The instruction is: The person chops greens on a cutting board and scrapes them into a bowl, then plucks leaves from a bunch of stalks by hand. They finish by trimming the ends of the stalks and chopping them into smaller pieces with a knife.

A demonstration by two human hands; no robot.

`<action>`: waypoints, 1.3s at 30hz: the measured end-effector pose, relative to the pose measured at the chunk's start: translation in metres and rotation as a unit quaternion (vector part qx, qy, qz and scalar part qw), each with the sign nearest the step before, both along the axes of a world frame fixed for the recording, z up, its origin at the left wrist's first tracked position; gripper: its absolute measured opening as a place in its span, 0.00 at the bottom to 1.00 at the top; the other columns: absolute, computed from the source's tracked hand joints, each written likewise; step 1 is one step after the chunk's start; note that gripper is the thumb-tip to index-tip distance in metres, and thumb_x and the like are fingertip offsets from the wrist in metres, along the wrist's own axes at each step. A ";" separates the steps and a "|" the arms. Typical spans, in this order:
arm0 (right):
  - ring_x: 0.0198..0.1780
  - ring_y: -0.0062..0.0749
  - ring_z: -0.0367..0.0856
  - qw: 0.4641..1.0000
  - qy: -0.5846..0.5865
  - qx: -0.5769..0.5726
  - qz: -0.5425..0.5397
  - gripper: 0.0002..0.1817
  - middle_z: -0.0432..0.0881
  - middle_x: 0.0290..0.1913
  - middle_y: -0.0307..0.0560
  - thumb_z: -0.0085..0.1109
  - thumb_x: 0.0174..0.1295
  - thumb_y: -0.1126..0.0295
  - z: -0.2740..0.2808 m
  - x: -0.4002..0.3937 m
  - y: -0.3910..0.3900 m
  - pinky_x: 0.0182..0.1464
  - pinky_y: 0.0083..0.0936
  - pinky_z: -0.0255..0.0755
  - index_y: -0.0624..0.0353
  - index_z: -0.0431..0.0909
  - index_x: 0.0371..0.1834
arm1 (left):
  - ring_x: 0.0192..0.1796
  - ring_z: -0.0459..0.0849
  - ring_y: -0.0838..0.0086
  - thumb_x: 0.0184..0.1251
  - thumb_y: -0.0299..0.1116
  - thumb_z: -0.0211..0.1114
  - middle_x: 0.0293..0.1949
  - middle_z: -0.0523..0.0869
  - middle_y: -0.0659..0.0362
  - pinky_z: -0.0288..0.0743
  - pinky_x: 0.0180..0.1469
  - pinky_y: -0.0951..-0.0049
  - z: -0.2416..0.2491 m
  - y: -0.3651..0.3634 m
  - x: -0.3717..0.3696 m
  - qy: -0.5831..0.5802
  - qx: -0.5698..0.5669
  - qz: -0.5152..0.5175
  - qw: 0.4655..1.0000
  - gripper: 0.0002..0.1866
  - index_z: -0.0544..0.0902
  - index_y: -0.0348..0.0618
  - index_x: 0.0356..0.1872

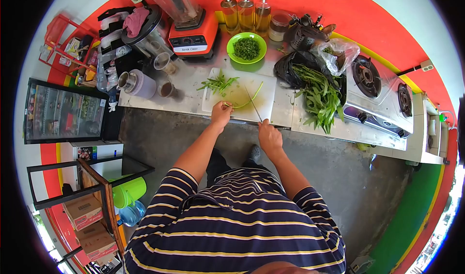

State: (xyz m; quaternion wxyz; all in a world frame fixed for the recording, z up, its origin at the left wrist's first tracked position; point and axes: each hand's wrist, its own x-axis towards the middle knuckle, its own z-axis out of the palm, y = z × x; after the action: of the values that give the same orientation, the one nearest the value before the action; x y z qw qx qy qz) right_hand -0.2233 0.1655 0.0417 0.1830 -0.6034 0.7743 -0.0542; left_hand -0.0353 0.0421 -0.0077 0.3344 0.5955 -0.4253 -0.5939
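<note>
My left hand [221, 113] pinches the end of a long green stalk [249, 99] that curves across the white cutting board [264, 83]. My right hand [269, 136] grips a knife [254, 104] whose thin blade lies over the board, close to the stalk. A small bunch of leafy greens [218, 83] rests at the board's far left corner. Beyond the board stands a green bowl [236, 40] with chopped greens inside.
A black bag with a big pile of greens [317, 97] lies right of the board, beside a two-burner gas stove [380, 87]. A red blender [191, 34], oil bottles [245, 12], cups and a jug [140, 83] crowd the steel counter [186, 97]. A display fridge [63, 112] stands left.
</note>
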 end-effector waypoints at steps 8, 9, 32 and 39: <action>0.39 0.59 0.90 0.998 -0.056 -0.004 -0.025 0.20 0.87 0.33 0.65 0.48 0.79 0.54 -0.009 0.005 -0.021 0.42 0.50 0.84 0.63 0.74 0.43 | 0.42 0.86 0.74 0.73 0.19 0.59 0.39 0.84 0.56 0.82 0.46 0.77 0.011 0.004 0.006 -0.004 -0.012 0.020 1.000 0.06 0.79 0.36 0.47; 0.41 0.60 0.90 0.998 -0.063 0.000 -0.022 0.20 0.87 0.32 0.67 0.49 0.79 0.54 -0.007 0.001 -0.025 0.44 0.51 0.83 0.64 0.75 0.44 | 0.41 0.86 0.75 0.73 0.19 0.59 0.39 0.84 0.57 0.81 0.46 0.76 0.019 0.005 0.006 -0.001 -0.027 0.025 0.999 0.06 0.79 0.36 0.46; 0.23 0.16 0.75 0.738 -0.640 -0.194 -0.088 0.08 0.83 0.29 0.42 0.59 0.76 0.69 0.136 -0.040 -0.005 0.20 0.15 0.64 0.64 0.79 0.48 | 0.45 0.84 0.79 0.78 0.25 0.58 0.45 0.87 0.58 0.80 0.53 0.74 0.190 0.018 -0.059 0.123 -0.262 -0.143 0.947 0.09 0.82 0.33 0.52; 0.24 0.15 0.76 0.664 -0.685 -0.274 -0.119 0.06 0.86 0.33 0.45 0.59 0.75 0.71 0.149 -0.033 -0.002 0.19 0.13 0.63 0.64 0.79 0.47 | 0.43 0.85 0.80 0.78 0.28 0.62 0.42 0.88 0.59 0.80 0.50 0.76 0.200 0.040 -0.087 0.228 -0.135 -0.152 0.952 0.12 0.83 0.33 0.55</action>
State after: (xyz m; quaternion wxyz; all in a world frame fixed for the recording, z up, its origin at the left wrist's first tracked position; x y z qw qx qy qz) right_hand -0.2561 0.1637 0.1904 0.4802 -0.3218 0.4460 -0.6833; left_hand -0.1220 0.0824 0.1927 0.4053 0.3220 -0.4995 -0.6946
